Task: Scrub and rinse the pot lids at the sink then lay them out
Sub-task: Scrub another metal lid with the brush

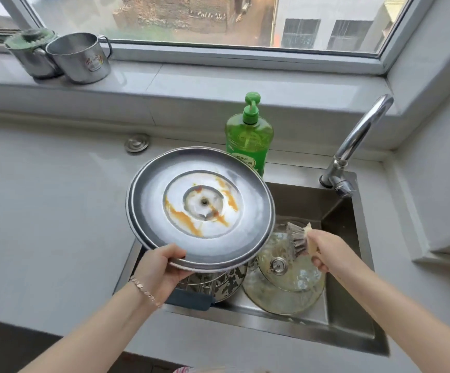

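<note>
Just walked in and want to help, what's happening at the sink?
A person is washing pot lids. The left hand holds a steel lid tilted over the sink, its underside streaked with orange residue. The right hand grips a scrub brush above a glass lid lying in the basin. No water runs from the faucet.

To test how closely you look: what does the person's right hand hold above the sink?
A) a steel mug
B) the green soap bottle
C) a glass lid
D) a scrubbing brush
D: the right hand grips a scrubbing brush above the glass lid in the sink, while the left hand holds the stained metal lid.
</note>
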`<control>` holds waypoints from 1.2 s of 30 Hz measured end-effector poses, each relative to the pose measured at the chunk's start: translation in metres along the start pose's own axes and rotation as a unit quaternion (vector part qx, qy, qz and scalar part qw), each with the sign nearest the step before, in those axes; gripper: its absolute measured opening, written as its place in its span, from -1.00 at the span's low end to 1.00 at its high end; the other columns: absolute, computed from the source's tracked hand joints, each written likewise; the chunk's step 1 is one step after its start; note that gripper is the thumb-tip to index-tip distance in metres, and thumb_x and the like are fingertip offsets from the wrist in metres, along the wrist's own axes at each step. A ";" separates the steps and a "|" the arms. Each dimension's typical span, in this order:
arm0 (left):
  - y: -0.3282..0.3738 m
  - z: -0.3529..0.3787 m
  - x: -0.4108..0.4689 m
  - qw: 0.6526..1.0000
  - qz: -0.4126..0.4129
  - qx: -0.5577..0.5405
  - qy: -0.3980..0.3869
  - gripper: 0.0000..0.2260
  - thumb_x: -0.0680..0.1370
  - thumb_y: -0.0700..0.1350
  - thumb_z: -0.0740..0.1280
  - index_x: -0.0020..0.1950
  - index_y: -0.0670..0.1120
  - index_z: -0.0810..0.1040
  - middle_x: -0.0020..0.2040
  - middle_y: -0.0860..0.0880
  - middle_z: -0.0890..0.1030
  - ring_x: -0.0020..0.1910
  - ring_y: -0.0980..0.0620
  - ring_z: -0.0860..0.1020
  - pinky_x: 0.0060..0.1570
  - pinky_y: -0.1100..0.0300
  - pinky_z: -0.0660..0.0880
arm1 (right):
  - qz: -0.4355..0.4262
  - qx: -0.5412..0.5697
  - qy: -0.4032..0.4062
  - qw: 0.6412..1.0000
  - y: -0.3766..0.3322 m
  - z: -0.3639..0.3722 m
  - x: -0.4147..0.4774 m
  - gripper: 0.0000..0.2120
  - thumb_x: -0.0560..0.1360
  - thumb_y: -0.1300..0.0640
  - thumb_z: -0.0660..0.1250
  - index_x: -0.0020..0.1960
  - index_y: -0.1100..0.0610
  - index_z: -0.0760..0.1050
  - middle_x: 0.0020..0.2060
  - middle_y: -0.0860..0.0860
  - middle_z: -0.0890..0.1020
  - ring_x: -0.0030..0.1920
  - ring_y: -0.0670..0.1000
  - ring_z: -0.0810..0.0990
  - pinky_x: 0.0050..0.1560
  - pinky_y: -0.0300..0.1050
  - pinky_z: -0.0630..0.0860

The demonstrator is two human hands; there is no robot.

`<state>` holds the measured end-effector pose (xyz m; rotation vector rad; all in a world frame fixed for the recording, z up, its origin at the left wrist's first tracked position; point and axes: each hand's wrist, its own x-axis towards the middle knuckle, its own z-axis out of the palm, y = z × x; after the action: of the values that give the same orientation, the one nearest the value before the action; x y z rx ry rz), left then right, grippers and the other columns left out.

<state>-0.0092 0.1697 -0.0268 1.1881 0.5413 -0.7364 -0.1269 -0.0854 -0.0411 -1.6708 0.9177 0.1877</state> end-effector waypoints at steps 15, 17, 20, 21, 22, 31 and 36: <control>-0.048 0.061 -0.027 0.962 -0.035 0.224 -0.155 -0.70 0.44 -0.53 0.12 0.09 -0.34 0.47 -0.33 -0.19 0.57 -0.48 -0.05 0.56 -0.53 0.19 0.48 | -0.137 -0.171 0.019 0.975 0.005 0.004 -0.030 -0.57 0.45 -0.10 0.36 0.31 -0.12 0.44 -0.07 -0.12 0.60 0.02 -0.01 0.55 0.08 -0.09 0.46; -0.051 0.065 -0.030 0.957 -0.036 0.238 -0.164 -0.76 0.45 -0.53 0.14 0.02 -0.33 0.46 -0.39 -0.15 0.57 -0.52 -0.03 0.55 -0.55 0.21 0.47 | -0.086 -0.155 0.082 0.981 0.013 -0.012 -0.023 -0.66 0.46 -0.11 0.34 0.23 -0.15 0.49 -0.28 -0.14 0.54 -0.10 0.03 0.55 -0.04 -0.06 0.46; -0.058 0.074 -0.029 0.955 -0.023 0.249 -0.160 -0.75 0.44 -0.52 0.16 0.00 -0.28 0.49 -0.35 -0.14 0.61 -0.43 -0.05 0.61 -0.48 0.13 0.53 | -0.105 -0.148 0.024 0.983 0.020 0.007 -0.036 -0.61 0.46 -0.11 0.34 0.27 -0.16 0.45 -0.22 -0.14 0.56 -0.06 0.00 0.54 0.03 -0.07 0.50; -0.059 0.077 -0.029 0.956 -0.020 0.248 -0.158 -0.74 0.44 -0.52 0.16 0.02 -0.28 0.50 -0.34 -0.13 0.62 -0.41 -0.05 0.61 -0.48 0.12 0.54 | -0.111 -0.126 -0.014 0.986 0.021 0.014 -0.042 -0.54 0.45 -0.12 0.35 0.33 -0.15 0.41 -0.10 -0.12 0.59 0.00 -0.03 0.54 0.09 -0.08 0.50; -0.060 0.078 -0.029 0.956 -0.019 0.248 -0.155 -0.73 0.44 -0.52 0.17 0.03 -0.28 0.50 -0.32 -0.14 0.61 -0.39 -0.06 0.61 -0.47 0.13 0.54 | -0.113 -0.109 -0.030 0.987 0.021 0.014 -0.044 -0.52 0.45 -0.11 0.36 0.35 -0.17 0.38 -0.03 -0.11 0.60 0.02 -0.06 0.55 0.10 -0.09 0.51; -0.053 0.081 -0.024 0.960 -0.001 0.241 -0.144 -0.47 0.30 -0.41 0.32 0.27 -0.29 0.39 0.08 -0.33 0.56 -0.01 -0.31 0.58 -0.19 -0.08 0.58 | -0.090 -0.082 -0.013 0.992 0.033 0.007 -0.050 -0.52 0.39 -0.13 0.40 0.29 -0.15 0.45 -0.03 0.10 0.64 -0.02 0.08 0.59 0.10 0.03 0.53; -0.048 0.077 -0.028 0.952 0.021 0.256 -0.164 -0.59 0.28 -0.38 0.30 0.12 -0.25 0.49 -0.02 -0.29 0.62 -0.07 -0.28 0.61 -0.15 -0.13 0.59 | -0.044 -0.084 0.126 0.987 0.033 -0.024 -0.035 -0.74 0.43 -0.03 0.40 0.11 -0.07 0.56 -0.05 0.13 0.65 -0.07 0.10 0.56 0.05 0.05 0.49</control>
<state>-0.0642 0.0928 -0.0138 1.5075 0.0397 -1.0509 -0.1800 -0.0909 -0.0387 -1.9178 1.0371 -0.0082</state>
